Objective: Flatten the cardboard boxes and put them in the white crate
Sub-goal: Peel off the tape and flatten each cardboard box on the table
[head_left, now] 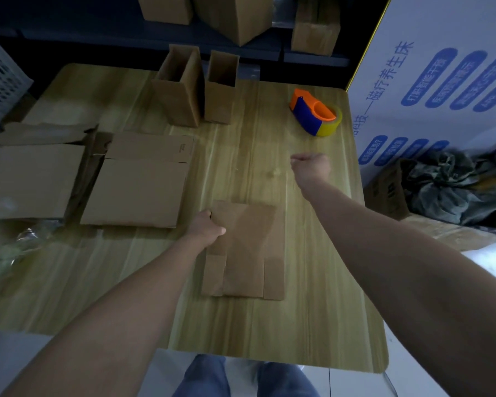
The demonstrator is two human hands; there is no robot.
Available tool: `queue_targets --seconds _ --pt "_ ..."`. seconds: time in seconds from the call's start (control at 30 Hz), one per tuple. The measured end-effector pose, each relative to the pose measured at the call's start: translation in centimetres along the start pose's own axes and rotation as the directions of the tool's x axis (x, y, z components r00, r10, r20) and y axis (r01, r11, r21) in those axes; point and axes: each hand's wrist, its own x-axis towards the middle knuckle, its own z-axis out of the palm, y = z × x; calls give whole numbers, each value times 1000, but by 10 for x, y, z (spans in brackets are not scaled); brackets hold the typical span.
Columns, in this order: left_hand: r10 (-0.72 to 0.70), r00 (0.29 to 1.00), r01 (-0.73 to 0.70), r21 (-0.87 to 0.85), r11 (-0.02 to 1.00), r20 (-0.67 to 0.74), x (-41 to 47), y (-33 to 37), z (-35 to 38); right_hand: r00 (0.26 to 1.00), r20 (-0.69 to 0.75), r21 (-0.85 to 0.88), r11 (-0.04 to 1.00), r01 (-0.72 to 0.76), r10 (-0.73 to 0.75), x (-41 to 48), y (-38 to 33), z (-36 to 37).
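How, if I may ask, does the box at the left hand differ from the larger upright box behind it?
The flattened box lies flat on the table; the larger upright box stands open-topped. The left hand holds the flattened box's edge; no hand touches the upright one. Both are brown cardboard.

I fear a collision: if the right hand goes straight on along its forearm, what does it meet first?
The right hand would cross bare table, then probably meet the small box. The tape dispenser lies right of that line. Depth is unclear.
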Motion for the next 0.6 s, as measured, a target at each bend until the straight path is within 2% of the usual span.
queue_targets --seconds 0.07,0.13,0.2,0.27,0.3,0.37,0.43,0.47,0.53,0.6 --pt "18 1000 -18 32 999 -17 0 1 0 998 55 -29 999 -38 40 0 4 5" --pt "50 998 -48 57 997 -37 1 2 0 977 198 -91 994 -66 83 -5 11 10" --pt "108 992 -102 89 991 -65 0 5 1 933 348 -143 989 -40 88 -17 23 11" --pt "221 972 -202 203 958 -76 -3 5 1 878 475 -142 990 4 64 -30 41 12" --pt "305 952 -281 298 912 -36 -4 4 1 854 518 -153 988 36 49 -34 53 14" --pt "422 892 -444 491 749 163 -4 1 -1 816 576 -254 959 129 42 -38 73 17" --pt "373 855 -519 617 592 361 -1 -5 0 771 632 -444 852 279 77 -39 89 18" --pt "327 852 -523 652 549 409 1 -8 2 763 641 -531 765 363 82 -39 96 19" --pt "287 856 -516 676 526 431 4 -14 5 786 617 -627 634 453 49 -40 106 17" --pt "294 854 -519 663 539 429 7 -18 6 811 584 -647 624 438 36 -39 110 17"
